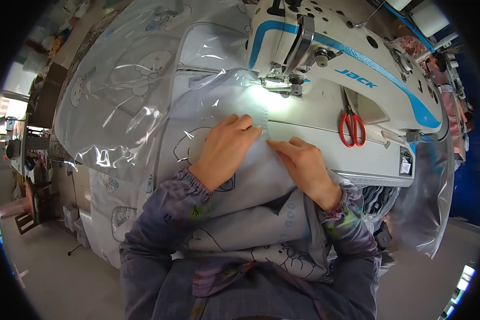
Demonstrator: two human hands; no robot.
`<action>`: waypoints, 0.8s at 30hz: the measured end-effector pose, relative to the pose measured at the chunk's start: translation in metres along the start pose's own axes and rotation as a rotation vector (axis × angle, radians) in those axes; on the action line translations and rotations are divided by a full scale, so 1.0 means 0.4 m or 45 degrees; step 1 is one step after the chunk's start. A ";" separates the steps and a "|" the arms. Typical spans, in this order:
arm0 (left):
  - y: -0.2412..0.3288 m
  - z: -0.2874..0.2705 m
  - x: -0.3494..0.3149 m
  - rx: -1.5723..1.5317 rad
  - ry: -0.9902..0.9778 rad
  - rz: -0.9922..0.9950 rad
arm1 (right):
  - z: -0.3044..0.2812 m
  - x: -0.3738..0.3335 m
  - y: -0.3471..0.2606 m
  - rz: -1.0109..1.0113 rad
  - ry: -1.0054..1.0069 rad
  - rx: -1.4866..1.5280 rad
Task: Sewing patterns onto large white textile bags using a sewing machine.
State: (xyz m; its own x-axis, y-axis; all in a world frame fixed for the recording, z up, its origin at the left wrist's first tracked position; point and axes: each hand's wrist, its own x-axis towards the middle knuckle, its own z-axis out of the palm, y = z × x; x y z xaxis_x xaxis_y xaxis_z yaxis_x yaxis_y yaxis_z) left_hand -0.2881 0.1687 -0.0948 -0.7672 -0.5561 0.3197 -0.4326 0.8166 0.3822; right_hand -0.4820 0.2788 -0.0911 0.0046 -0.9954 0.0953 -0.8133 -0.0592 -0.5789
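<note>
Grey fabric (pixel 256 178) with cartoon animal line drawings runs from my lap up onto the sewing machine bed. My left hand (pixel 224 148) is closed, its thumb and fingers pinching the fabric's right edge just in front of the lit needle area. Close beside it, my right hand (pixel 305 166) pinches the same edge slightly nearer to me. A clear plastic sheet (pixel 125 114) lies over the fabric on the left and reaches toward the presser foot (pixel 289 88). Whether the plastic is also between my fingers is hard to see.
The white and blue sewing machine (pixel 357 53) arches over the far right. Red-handled scissors (pixel 352 129) lie on its bed, blades under the arm. More clear plastic (pixel 424 197) hangs at the right side. A wooden chair (pixel 31 205) stands at far left.
</note>
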 end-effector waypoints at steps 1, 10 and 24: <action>0.001 -0.001 0.007 -0.002 0.006 0.005 | 0.003 0.005 0.005 0.000 0.004 -0.007; -0.042 0.012 0.075 0.099 0.016 0.019 | 0.018 0.067 0.040 -0.009 0.066 -0.094; 0.080 -0.052 -0.179 -0.600 -0.236 -0.174 | 0.035 0.161 0.069 0.030 0.058 -0.199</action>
State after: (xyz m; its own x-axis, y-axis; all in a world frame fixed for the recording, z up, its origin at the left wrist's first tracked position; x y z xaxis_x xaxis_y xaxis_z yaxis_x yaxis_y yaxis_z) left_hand -0.2371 0.2314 -0.0876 -0.8081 -0.5810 0.0973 -0.3071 0.5564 0.7721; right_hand -0.4961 0.2121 -0.1121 -0.0390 -0.9918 0.1218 -0.8933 -0.0200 -0.4490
